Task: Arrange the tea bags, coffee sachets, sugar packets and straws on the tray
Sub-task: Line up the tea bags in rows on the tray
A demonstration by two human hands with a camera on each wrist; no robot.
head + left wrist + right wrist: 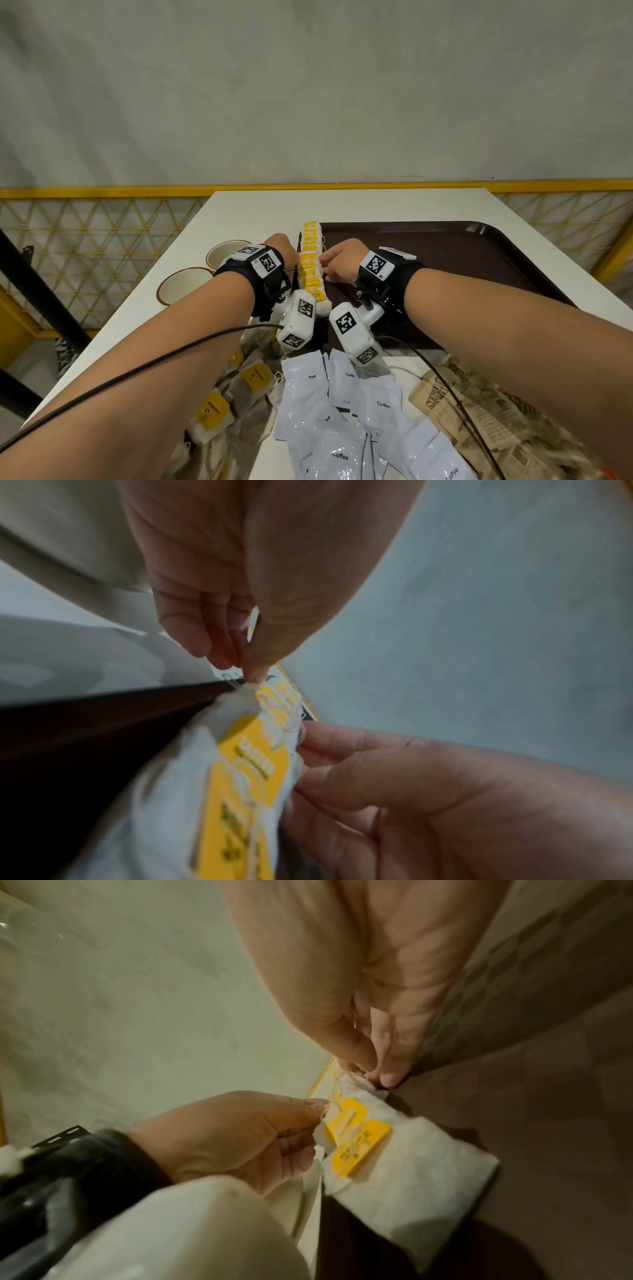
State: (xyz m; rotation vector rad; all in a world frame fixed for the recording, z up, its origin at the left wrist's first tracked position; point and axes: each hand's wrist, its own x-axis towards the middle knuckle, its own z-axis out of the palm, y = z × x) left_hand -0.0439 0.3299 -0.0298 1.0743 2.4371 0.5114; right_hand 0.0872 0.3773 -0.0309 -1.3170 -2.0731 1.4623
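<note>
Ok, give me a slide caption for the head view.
Both hands straighten a row of tea bags along the tray edge.

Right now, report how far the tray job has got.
Done: a row of tea bags lies along the tray's left edge. In hand: the left hand and right hand flank that row, fingertips on the bags. Left: loose tea bags, coffee sachets and sugar packets lie on the table; no straws visible.

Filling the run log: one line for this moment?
left hand: touches row of yellow-tagged white tea bags | right hand: touches row | dark brown plastic tray: holds row
</note>
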